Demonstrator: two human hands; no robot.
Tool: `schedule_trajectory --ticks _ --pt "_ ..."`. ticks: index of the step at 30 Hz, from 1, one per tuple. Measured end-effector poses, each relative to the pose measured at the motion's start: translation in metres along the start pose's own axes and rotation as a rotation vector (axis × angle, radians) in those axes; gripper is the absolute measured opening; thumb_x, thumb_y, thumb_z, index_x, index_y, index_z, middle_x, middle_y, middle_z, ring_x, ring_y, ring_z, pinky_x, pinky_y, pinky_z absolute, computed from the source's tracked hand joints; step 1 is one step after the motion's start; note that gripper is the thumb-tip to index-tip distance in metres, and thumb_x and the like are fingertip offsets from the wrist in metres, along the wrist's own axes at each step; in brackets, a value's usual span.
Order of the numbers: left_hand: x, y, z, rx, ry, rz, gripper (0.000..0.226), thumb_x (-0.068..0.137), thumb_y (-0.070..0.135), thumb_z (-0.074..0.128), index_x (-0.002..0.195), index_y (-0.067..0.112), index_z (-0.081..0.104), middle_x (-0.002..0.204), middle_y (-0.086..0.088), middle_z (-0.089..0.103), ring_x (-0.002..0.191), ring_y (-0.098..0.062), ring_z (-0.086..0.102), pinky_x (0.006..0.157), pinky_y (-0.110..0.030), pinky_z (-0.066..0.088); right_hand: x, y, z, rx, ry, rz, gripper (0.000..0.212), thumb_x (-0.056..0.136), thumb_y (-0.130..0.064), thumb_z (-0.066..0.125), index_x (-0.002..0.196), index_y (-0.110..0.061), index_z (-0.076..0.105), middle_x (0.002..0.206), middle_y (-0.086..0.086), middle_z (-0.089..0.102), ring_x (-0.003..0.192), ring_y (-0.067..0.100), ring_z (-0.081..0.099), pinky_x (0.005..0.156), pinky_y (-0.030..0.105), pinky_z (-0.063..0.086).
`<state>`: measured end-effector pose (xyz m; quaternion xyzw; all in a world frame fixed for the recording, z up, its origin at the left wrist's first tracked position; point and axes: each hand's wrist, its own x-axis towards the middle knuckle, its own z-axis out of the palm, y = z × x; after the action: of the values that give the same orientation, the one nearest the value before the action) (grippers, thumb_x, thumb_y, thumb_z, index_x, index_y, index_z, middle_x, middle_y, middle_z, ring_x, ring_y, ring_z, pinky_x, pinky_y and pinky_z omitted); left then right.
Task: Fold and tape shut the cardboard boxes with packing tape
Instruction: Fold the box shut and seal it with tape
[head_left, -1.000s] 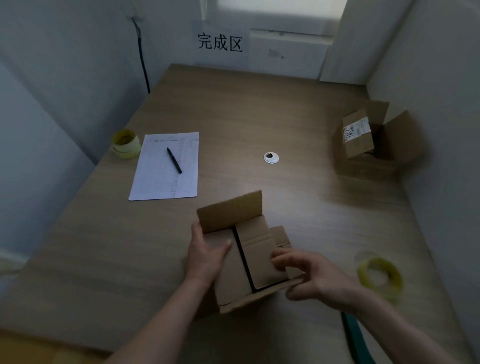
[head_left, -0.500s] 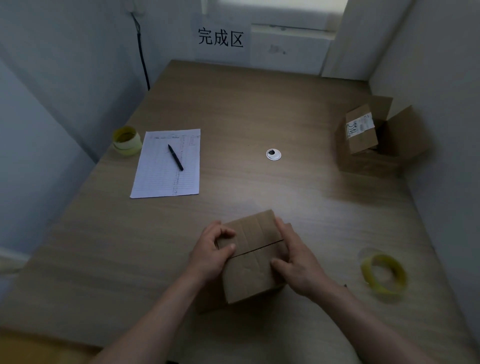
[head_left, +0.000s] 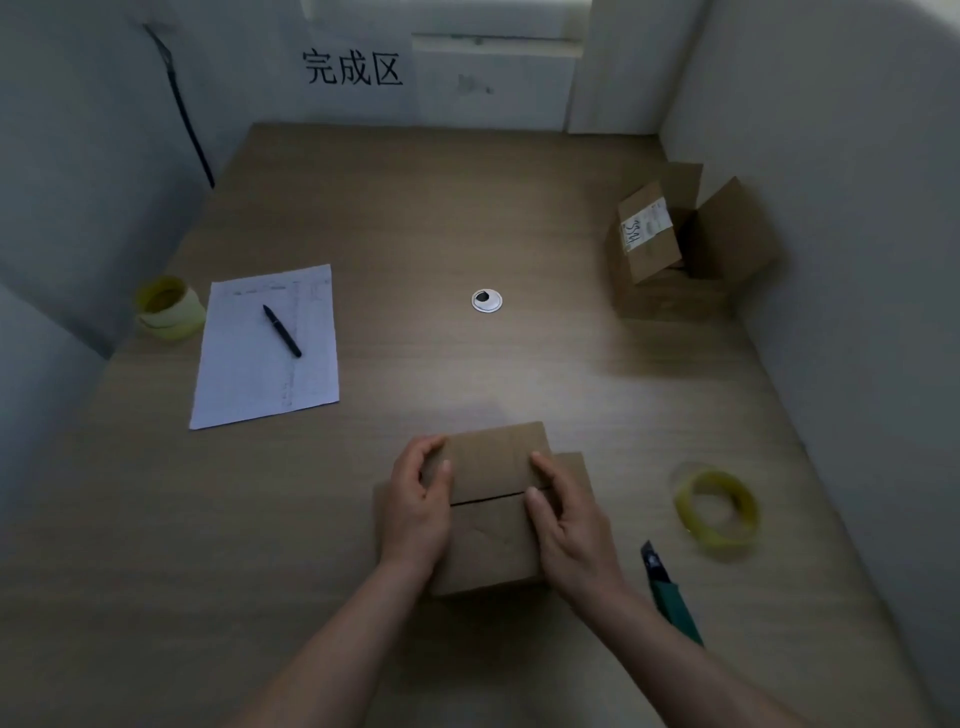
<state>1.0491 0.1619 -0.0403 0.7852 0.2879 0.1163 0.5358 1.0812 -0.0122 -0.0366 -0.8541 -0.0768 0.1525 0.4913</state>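
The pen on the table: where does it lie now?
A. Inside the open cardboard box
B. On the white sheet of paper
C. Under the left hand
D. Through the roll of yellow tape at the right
B. The black pen lies slantwise on the white sheet of paper at the left of the table, away from both boxes, both tape rolls and the hands.
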Motion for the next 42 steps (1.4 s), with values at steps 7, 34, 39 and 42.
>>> schedule_trajectory --ticks 7,34,39,42 --pt "-0.001 0.002 -0.001 0.045 0.043 0.053 0.019 0.097 0.017 0.054 0.113 0.022 0.062 0.112 0.003 0.059 0.104 -0.013 0.056 0.093 -0.039 0.049 0.006 0.002 0.002 0.129 0.067 0.004 0.028 0.099 -0.027 0.054 0.119 -0.047 0.051 0.112 -0.030 0.049 0.106 -0.001 0.052 0.083 0.020 0.048" --pt "-0.034 0.011 0.000 0.873 -0.314 0.602 0.093 0.067 0.091 0.044 0.126 0.021 0.062 0.145 -0.006 0.049 0.139 -0.033 0.036 0.110 -0.060 0.020 0.016 0.134 -0.199 -1.224 -0.256 -0.056 0.025 0.089 -0.043 0.056 0.112 -0.040 0.065 0.143 -0.008 0.044 0.119 0.019 0.040 0.095 0.029 0.038" --pt "-0.033 0.009 -0.001 0.862 -0.325 0.557 0.098 0.061 0.093 0.047 0.128 0.021 0.053 0.149 -0.001 0.043 0.144 -0.027 0.028 0.116 -0.053 0.011 0.023 0.094 -0.179 -0.717 -0.017 -0.088 0.027 0.096 -0.044 0.047 0.097 -0.024 0.065 0.103 -0.001 0.069 0.100 0.026 0.061 0.082 0.039 0.047" --pt "-0.032 0.008 0.000 0.840 -0.319 0.550 0.102 0.059 0.093 0.048 0.132 0.021 0.047 0.151 0.000 0.040 0.145 -0.026 0.026 0.116 -0.050 0.008 0.023 0.024 -0.150 -0.124 0.022 -0.146 0.015 0.093 -0.030 0.050 0.085 -0.023 0.061 0.074 -0.005 0.064 0.072 0.015 0.062 0.065 0.038 0.050"
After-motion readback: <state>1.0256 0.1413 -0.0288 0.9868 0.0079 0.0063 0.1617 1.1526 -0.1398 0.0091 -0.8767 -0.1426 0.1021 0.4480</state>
